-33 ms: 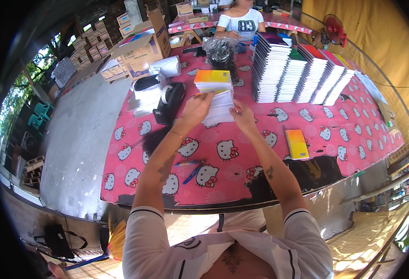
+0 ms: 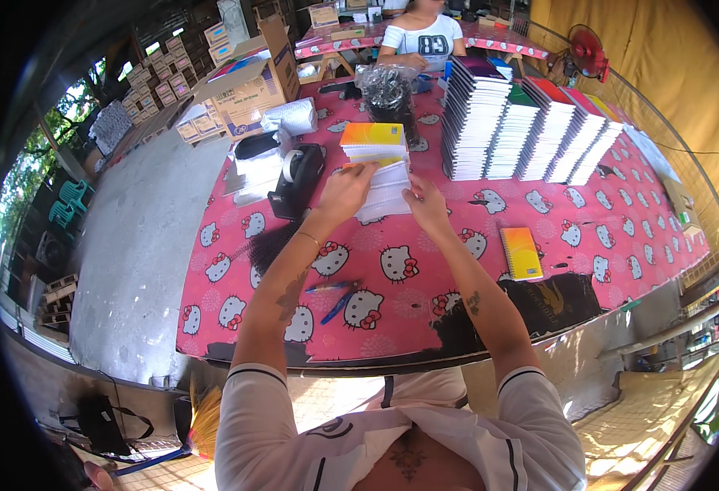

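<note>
My left hand (image 2: pixel 348 190) has its fingers closed over the upper left part of a spiral notebook (image 2: pixel 388 196), whose white pages are turned up. At the right edge of those pages my right hand (image 2: pixel 426 203) pinches with thumb and fingers. Just beyond both hands stands a short stack of yellow-orange notebooks (image 2: pixel 373 137). Another yellow-orange spiral notebook (image 2: pixel 523 254) lies by itself to the right, nearer me. Blue-handled pliers (image 2: pixel 340 301) rest on the pink tablecloth (image 2: pixel 400 315) between my forearms.
A black tape dispenser (image 2: pixel 297 182) sits left of my left hand. Tall stacks of notebooks (image 2: pixel 475 123) stand at the right back. Behind the short stack is a dark plastic-wrapped bundle (image 2: pixel 386 94). An open carton (image 2: pixel 253 94) is at the far left; a person (image 2: pixel 422 41) sits across.
</note>
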The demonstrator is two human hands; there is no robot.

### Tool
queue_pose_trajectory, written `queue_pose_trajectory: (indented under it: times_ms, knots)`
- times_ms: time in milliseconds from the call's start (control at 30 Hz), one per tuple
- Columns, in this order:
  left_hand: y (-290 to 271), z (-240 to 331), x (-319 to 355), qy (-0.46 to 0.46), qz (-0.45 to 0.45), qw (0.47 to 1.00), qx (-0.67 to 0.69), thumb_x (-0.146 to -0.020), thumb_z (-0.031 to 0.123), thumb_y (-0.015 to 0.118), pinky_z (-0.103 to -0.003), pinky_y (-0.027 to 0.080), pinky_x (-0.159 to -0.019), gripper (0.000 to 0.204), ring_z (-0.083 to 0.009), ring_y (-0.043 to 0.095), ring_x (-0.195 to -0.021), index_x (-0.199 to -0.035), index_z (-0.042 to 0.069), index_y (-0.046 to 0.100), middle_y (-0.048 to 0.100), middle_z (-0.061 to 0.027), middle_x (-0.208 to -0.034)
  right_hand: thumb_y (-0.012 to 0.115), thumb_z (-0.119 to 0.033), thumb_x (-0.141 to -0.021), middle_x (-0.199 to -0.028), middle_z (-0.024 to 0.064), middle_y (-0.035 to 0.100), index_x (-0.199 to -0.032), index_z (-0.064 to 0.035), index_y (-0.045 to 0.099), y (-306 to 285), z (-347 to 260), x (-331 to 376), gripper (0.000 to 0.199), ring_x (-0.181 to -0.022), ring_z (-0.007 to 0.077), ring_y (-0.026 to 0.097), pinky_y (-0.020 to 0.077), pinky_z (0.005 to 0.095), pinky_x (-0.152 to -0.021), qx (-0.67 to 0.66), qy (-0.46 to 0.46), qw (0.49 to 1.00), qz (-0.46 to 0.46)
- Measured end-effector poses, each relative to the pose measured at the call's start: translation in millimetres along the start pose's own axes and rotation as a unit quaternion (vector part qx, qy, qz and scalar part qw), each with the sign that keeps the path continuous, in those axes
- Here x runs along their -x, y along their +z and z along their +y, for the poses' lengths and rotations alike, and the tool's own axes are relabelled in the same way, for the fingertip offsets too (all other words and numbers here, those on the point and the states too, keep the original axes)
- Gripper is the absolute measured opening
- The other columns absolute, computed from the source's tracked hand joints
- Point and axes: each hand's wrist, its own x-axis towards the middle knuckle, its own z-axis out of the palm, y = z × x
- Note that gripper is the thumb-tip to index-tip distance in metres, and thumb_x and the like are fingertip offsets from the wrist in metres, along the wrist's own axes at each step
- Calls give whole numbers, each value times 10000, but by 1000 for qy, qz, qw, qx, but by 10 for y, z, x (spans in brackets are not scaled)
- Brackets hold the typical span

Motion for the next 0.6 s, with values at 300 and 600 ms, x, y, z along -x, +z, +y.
queue_pose_trajectory:
  times_ms: [300, 600]
  knots:
    - [-5, 10, 98, 7, 19, 1000, 19, -867, 66, 622, -439, 566, -676, 257, -351, 688, -794, -1122, 75, 590, 670, -141, -932, 658, -53, -782, -1207, 130, 638, -1144, -48, 704, -81, -184, -105, 365, -1045, 356, 628, 524, 437, -901, 142, -61, 987, -34]
    - [34, 78, 90, -29, 16, 999, 20, -880, 138, 660, -432, 564, -665, 235, -338, 689, -775, -1102, 84, 609, 675, -127, -904, 615, 26, -816, -1090, 187, 661, -1114, -16, 720, 103, -157, -106, 319, -947, 344, 670, 555, 386, -862, 75, -46, 994, 66]
